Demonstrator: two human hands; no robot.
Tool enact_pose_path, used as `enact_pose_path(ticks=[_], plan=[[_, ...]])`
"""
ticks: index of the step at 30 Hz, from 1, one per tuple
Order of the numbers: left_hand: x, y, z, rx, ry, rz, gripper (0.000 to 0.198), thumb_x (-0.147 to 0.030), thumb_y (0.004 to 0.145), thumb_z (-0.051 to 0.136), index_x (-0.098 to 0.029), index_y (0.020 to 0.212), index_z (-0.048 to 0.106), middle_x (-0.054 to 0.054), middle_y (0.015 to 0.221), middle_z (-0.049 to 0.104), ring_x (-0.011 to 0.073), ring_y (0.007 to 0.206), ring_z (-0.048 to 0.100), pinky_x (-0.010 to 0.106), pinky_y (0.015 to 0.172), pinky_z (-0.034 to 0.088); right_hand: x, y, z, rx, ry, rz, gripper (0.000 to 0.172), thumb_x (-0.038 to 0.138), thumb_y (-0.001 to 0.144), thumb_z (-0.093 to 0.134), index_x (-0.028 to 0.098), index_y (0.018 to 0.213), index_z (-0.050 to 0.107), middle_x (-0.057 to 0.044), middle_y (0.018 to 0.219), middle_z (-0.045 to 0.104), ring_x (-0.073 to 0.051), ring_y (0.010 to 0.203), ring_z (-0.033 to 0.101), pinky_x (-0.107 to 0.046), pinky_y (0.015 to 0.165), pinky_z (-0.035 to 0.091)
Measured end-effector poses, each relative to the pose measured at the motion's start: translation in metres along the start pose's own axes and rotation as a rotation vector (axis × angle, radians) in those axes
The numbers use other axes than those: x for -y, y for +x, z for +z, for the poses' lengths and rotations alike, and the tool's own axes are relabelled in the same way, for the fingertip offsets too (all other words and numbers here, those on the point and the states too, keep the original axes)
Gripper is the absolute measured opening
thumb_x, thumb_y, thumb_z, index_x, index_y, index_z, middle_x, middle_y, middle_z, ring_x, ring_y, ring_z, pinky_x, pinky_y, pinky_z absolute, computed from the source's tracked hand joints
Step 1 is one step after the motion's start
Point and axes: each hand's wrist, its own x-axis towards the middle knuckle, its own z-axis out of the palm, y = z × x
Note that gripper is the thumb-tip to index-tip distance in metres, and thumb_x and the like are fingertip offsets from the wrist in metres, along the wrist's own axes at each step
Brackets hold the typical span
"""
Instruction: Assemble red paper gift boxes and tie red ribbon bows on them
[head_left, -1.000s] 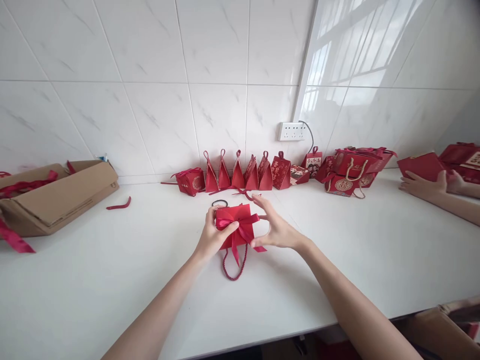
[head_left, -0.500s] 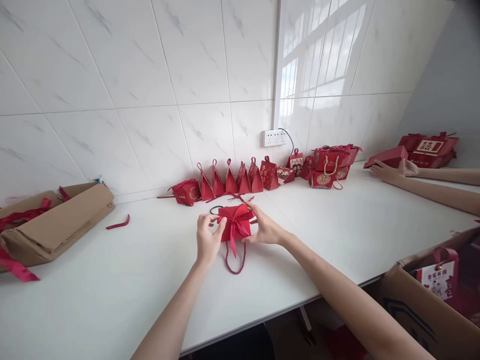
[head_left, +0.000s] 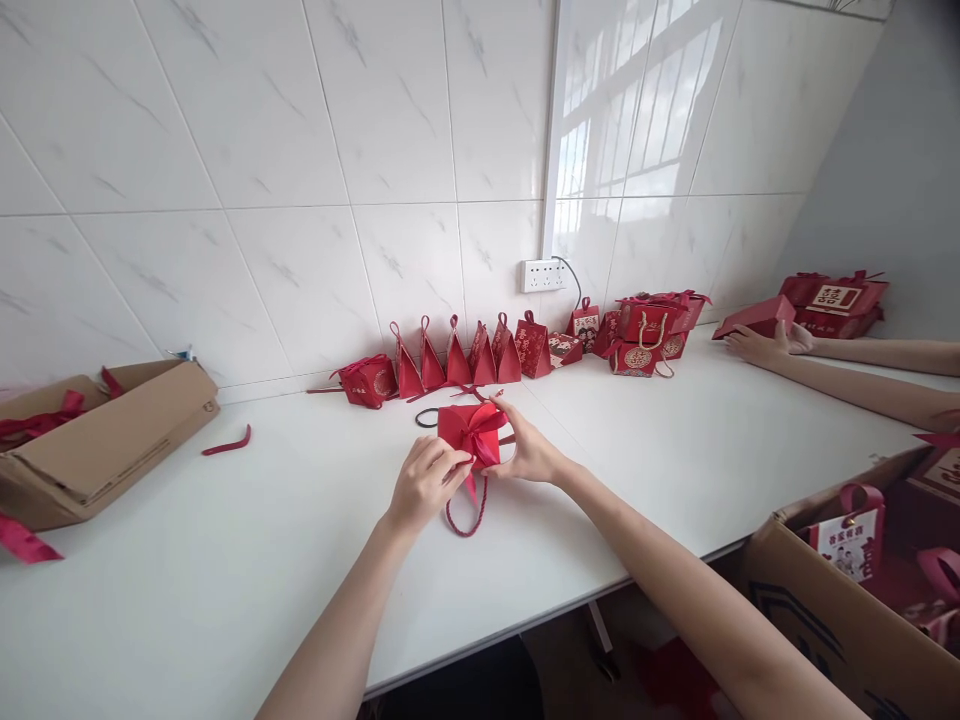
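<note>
The clearest writing is a dark double-happiness sign, 囍, on a pale panel of the stacked red boxes at about half past two, seen from the box in hand. In the carton at four o'clock, a white tag carries a row of dark Chinese characters above drawn figures, too small to read surely. A gift bag at two o'clock shows a round gold emblem.

The small red box lies on the white table, its cord handle towards six o'clock. The left hand has thumb and forefinger pinched tightly on the ribbon, at the bow's lower edge. The right hand curves half open around the box's three o'clock side, holding that edge between thumb and fingers.

Half a second ago the left hand was at the box's ten o'clock corner, pinching the bow's left loop; now it is lower, and that loop no longer spreads leftward. The right hand keeps its place. A second ago its fingers were spread wider. More of the carton and its tag now shows.
</note>
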Motion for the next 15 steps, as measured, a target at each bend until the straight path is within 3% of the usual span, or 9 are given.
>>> enact_pose_path(ticks=[3, 6, 10, 15], plan=[[-0.007, 0.007, -0.002, -0.034, -0.058, 0.008, 0.013, -0.010, 0.082, 0.058, -0.022, 0.088, 0.057, -0.001, 0.066, 0.053, 0.0132, 0.062, 0.049, 0.026, 0.061, 0.043, 0.012, -0.013, -0.005, -0.043, -0.012, 0.002, 0.105, 0.029, 0.060, 0.078, 0.029, 0.144, 0.015, -0.015, 0.144, 0.030, -0.031, 0.127, 0.041, -0.047, 0.088, 0.053], [-0.030, 0.026, 0.000, -0.061, -0.135, 0.087, 0.017, -0.007, 0.079, 0.060, -0.019, 0.092, 0.058, 0.000, 0.068, 0.051, 0.0136, 0.065, 0.047, 0.027, 0.062, 0.042, 0.034, -0.043, -0.018, -0.172, -0.050, 0.042, 0.103, 0.027, 0.063, 0.077, 0.032, 0.144, 0.014, -0.014, 0.145, 0.030, -0.030, 0.126, 0.042, -0.048, 0.090, 0.052], [-0.080, 0.061, 0.007, -0.095, -0.261, 0.263, 0.015, -0.005, 0.079, 0.056, -0.015, 0.089, 0.061, 0.001, 0.068, 0.052, 0.0136, 0.066, 0.046, 0.031, 0.065, 0.042, 0.072, -0.099, -0.046, -0.349, -0.119, 0.090, 0.102, 0.026, 0.067, 0.075, 0.037, 0.145, 0.010, -0.012, 0.148, 0.027, -0.030, 0.128, 0.042, -0.047, 0.089, 0.054], [-0.141, 0.096, 0.016, -0.213, -0.433, 0.383, 0.018, -0.005, 0.079, 0.048, -0.014, 0.083, 0.063, 0.001, 0.066, 0.055, 0.0125, 0.065, 0.049, 0.032, 0.064, 0.042, 0.120, -0.163, -0.084, -0.449, -0.273, 0.199, 0.108, 0.025, 0.068, 0.075, 0.036, 0.148, 0.003, -0.010, 0.150, 0.028, -0.031, 0.129, 0.043, -0.045, 0.091, 0.053]])
